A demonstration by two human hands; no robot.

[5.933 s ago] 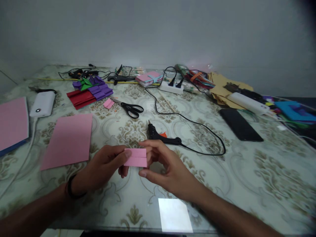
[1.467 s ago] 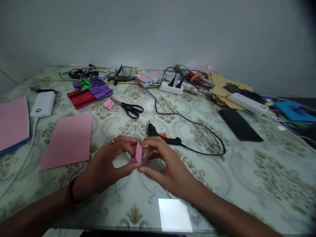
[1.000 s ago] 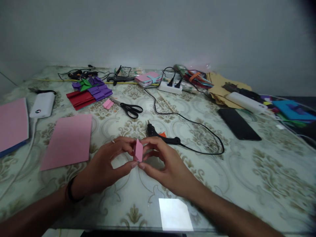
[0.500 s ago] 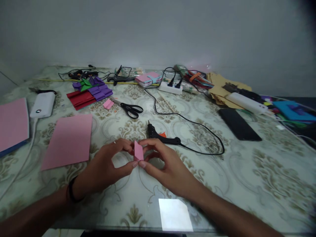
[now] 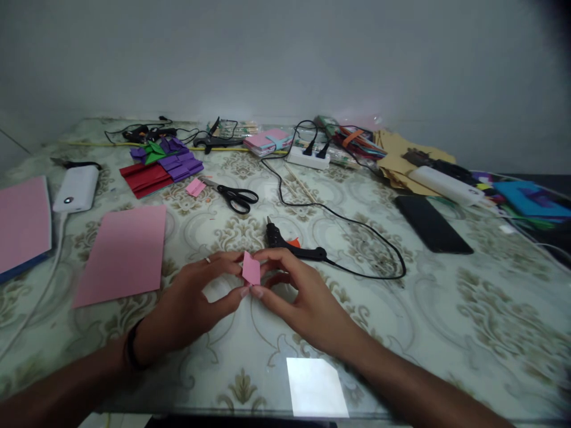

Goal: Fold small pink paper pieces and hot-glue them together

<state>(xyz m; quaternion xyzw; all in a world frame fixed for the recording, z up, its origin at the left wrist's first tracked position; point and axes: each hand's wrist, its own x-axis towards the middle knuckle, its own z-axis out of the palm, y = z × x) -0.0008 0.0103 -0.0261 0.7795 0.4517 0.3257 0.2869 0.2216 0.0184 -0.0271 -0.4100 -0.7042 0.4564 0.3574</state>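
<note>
A small folded piece of pink paper (image 5: 251,270) is held upright between the fingertips of both hands, just above the table. My left hand (image 5: 196,294) pinches its left edge with thumb and fingers; a ring and a dark wristband show on this arm. On the other edge, my right hand (image 5: 297,288) grips the same piece between thumb and index finger. Just beyond the right hand lies a black glue gun (image 5: 292,245), its nozzle pointing away. Left of my left hand, a flat pink sheet (image 5: 125,255) rests on the table.
Black-handled scissors (image 5: 236,197) lie beside small pink scraps (image 5: 195,187). Red folded paper (image 5: 146,178) and purple folded paper (image 5: 182,164) are behind. A white power strip (image 5: 307,158) feeds the glue gun's cord. A black phone (image 5: 432,224) lies right, a white power bank (image 5: 77,189) left.
The folded pink paper has tilted slightly between my fingers, so its front face looks wider. Both hands stay in nearly the same place.
</note>
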